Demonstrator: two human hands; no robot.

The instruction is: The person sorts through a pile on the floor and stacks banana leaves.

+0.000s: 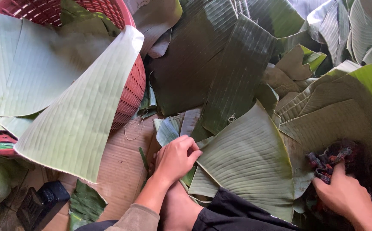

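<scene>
We see the leaf (248, 160) lying on the lap, its left edge pinched by the curled fingers of the left hand (175, 158), while the right hand (344, 194) grips a dark cloth (327, 164) at its right, and a red basket (130, 92) of leaves stands on cardboard (121, 171).

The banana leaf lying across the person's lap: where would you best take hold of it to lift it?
Probably at its left edge, where the left hand already pinches the banana leaf. That edge lies free over the lap and can be reached from the left; the right side is tucked under other leaves, near the right hand gripping a cloth.
</scene>
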